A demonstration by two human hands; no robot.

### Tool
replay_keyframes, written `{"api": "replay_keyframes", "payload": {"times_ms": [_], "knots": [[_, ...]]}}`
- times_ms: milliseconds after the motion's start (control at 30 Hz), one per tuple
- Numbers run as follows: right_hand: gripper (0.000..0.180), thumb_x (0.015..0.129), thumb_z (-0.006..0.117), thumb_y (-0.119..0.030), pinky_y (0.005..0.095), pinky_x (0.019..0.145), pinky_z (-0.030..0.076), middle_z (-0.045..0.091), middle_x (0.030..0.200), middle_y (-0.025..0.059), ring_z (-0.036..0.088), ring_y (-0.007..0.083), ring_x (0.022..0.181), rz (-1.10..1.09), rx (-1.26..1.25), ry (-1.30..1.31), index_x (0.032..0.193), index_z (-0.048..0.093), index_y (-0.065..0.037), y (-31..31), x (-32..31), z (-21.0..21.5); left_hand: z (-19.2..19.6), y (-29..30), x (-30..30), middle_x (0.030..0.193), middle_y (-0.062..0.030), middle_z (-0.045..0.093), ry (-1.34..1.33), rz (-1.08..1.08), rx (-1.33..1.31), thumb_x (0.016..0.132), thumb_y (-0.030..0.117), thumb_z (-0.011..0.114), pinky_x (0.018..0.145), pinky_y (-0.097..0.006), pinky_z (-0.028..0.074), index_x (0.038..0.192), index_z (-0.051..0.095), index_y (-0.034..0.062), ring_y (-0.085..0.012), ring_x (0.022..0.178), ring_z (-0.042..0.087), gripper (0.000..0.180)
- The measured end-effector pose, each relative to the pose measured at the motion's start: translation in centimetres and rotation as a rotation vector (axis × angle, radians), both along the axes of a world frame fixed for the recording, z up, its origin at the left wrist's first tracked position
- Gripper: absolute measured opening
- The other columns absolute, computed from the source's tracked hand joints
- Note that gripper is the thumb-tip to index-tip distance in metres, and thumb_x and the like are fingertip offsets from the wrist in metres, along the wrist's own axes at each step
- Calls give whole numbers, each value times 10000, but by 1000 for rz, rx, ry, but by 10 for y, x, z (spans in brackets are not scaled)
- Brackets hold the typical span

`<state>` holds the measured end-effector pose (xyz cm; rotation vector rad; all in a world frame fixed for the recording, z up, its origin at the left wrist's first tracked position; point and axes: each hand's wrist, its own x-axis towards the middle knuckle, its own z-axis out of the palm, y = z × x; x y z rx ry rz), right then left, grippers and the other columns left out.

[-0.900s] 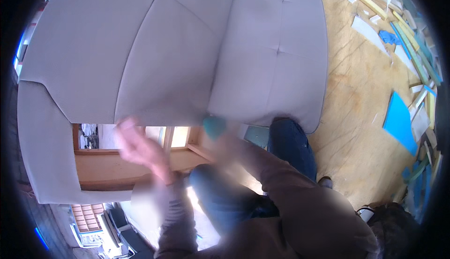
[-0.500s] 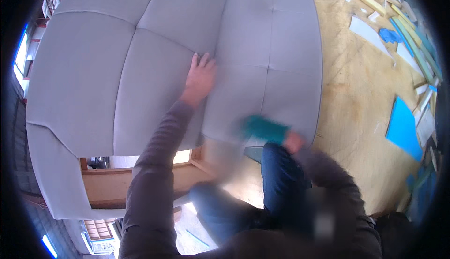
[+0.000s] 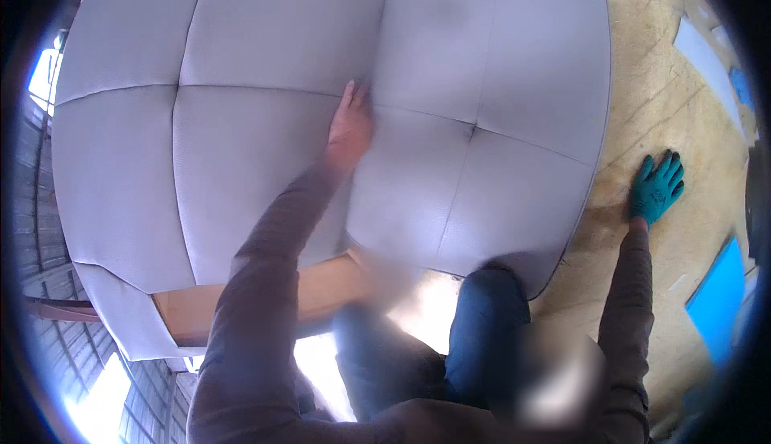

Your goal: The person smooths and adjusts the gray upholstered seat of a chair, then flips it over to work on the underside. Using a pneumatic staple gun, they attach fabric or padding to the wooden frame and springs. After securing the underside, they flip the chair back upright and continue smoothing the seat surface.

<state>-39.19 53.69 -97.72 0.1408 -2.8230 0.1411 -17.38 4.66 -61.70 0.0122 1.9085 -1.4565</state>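
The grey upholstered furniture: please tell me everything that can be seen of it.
The grey upholstered furniture looks covered in smooth, leather-like material, with crossing seams dividing it into padded panels. A deep crease separates two sections. Bare wood shows at its near left edge; yellowish flooring borders its right. The view cuts off its far end. The left grip lies along the crease.

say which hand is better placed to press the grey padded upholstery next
Probably left: the bare left hand lies on that upholstery; the green-gloved right hand is off it, on tan wood.
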Motion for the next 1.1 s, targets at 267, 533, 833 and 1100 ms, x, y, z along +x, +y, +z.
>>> {"api": "replay_keyframes", "payload": {"times_ms": [267,533,833,1100], "knots": [[583,1077,499,-446,534,1194,313,519,1563,149,440,349,1457,-9,-94,-22,1491,539,-37,-1,-1,17,-16,-14,33,1420,-123,659,-133,20,18,984,251,530,1302,-590,33,1327,722,69,-311,1459,451,434],[614,1082,499,-433,543,1240,248,438,1626,162,378,353,1507,-48,-192,-156,1552,457,-41,-3,-5,22,3,0,52,869,-98,785,-200,297,447,877,296,679,1014,-552,479,821,808,106,-313,974,736,237],[583,1086,522,-396,527,1207,313,435,1617,185,407,385,1480,-30,-167,-313,1545,462,-41,3,-9,29,96,19,-197,1335,-112,675,573,483,952,1015,308,577,1117,-512,457,1217,708,104,-321,1290,600,315],[570,1111,441,-451,543,1144,364,505,1584,131,478,346,1432,-146,50,-55,1535,494,-74,-4,-254,19,57,-77,-287,1533,-153,552,8,-98,85,983,284,542,1305,-563,107,1375,673,36,-308,1558,298,482]]}}
